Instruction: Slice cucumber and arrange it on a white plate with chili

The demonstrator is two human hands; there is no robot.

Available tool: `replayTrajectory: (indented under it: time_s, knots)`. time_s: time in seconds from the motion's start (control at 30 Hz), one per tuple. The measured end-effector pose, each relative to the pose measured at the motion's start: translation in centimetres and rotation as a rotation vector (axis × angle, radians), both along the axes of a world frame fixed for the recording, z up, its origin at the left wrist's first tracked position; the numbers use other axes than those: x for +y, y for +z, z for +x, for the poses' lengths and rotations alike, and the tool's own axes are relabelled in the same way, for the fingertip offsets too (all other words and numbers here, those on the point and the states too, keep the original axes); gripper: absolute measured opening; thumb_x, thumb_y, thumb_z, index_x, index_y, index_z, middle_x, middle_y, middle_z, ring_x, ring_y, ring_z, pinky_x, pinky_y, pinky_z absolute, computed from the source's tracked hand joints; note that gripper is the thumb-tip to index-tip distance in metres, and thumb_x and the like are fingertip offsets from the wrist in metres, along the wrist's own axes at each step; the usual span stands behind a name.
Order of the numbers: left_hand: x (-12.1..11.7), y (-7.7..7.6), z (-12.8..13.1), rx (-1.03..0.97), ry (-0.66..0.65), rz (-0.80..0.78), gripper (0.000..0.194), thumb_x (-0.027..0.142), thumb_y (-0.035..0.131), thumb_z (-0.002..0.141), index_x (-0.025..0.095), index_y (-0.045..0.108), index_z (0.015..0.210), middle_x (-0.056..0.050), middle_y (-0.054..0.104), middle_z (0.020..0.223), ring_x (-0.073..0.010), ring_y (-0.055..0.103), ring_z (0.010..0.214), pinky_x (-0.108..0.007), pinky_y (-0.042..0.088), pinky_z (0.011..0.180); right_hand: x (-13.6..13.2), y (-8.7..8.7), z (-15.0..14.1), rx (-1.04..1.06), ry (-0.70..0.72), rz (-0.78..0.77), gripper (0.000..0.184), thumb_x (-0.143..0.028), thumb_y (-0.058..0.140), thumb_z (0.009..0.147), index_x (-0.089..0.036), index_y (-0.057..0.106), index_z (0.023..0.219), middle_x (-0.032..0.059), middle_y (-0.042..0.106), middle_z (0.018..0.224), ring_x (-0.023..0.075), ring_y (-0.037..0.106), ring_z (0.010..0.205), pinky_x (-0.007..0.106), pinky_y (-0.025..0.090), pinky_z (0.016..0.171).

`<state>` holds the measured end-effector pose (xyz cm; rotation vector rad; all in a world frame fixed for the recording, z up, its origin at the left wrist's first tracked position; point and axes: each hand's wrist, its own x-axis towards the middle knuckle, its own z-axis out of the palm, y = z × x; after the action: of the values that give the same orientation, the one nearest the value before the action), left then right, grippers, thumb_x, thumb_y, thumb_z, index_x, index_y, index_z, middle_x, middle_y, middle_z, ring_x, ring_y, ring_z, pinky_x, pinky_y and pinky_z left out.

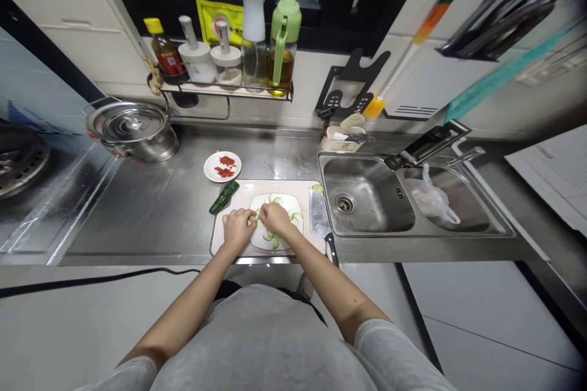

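My left hand (237,230) and right hand (276,219) met over the left part of the white plate (257,239), fingers bent, tips close around the cucumber slices (258,220) there. Those slices lay between my two sets of fingertips, to the right of my left fingers and just left of my right; neither hand was clearly nearer. I couldn't tell whether either hand pinched a slice, nor which way its long axis ran. The plate sat on the cutting board (245,187), the knife (320,214) right of it.
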<state>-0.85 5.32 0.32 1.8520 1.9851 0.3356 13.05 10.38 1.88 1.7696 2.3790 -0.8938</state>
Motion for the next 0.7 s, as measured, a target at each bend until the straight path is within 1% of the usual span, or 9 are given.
replayTrajectory:
  time_s: [0.2,0.4,0.57,0.7]
  knots:
    - [-0.2,-0.1,0.1,0.013,0.027,0.04,0.019,0.034,0.058,0.08,0.027,0.07,0.093,-0.006,0.062,0.106,-0.027,0.049,0.105,-0.04,0.034,0.086,-0.2,-0.1,-0.1,-0.006,-0.028,0.038,0.013,-0.028,0.056,0.086,-0.02,0.063,0.094,0.0079,0.062,0.101,0.0205,0.05,0.098,0.028,0.036,0.074]
    - [-0.1,0.1,0.2,-0.006,0.044,0.004,0.017,0.035,0.061,0.079,0.026,0.07,0.089,-0.007,0.06,0.106,-0.0275,0.048,0.105,-0.041,0.034,0.088,-0.4,-0.2,0.0,0.011,-0.029,0.052,0.013,-0.028,0.056,0.087,-0.019,0.064,0.093,0.0093,0.06,0.102,0.0217,0.048,0.1,0.029,0.037,0.077]
    - [0.0,0.2,-0.1,-0.036,0.056,0.016,0.02,0.037,0.061,0.079,0.027,0.07,0.094,-0.006,0.059,0.105,-0.0267,0.049,0.105,-0.04,0.035,0.089,-0.4,0.0,0.6,0.043,-0.065,0.086,0.018,-0.028,0.051,0.089,-0.019,0.064,0.098,0.0089,0.06,0.104,0.0213,0.047,0.103,0.029,0.036,0.077]
    - [0.0,0.1,-0.3,-0.059,0.08,0.046,0.021,0.038,0.058,0.082,0.029,0.07,0.096,-0.006,0.059,0.103,-0.0261,0.049,0.104,-0.04,0.035,0.088,-0.4,0.3,1.6,0.041,-0.112,0.117,0.019,-0.025,0.049,0.089,-0.019,0.064,0.099,0.0091,0.06,0.106,0.0209,0.048,0.1,0.029,0.036,0.077]
